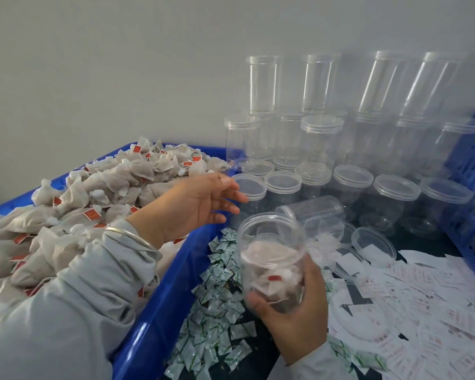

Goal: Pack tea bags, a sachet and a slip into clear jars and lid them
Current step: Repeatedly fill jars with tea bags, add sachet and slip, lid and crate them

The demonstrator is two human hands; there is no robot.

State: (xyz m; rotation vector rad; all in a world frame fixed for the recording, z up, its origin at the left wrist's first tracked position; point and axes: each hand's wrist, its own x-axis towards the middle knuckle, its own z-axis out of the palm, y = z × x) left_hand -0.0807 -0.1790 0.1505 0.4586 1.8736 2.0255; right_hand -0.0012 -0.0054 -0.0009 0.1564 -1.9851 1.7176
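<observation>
Left of the open clear jar (272, 259), tea bags (93, 193) heap in a blue crate (159, 319), the left hand (198, 204) hovers above its rim with fingers spread and empty, and the right hand (296, 314) grips the jar, which holds tea bags, from below.
</observation>
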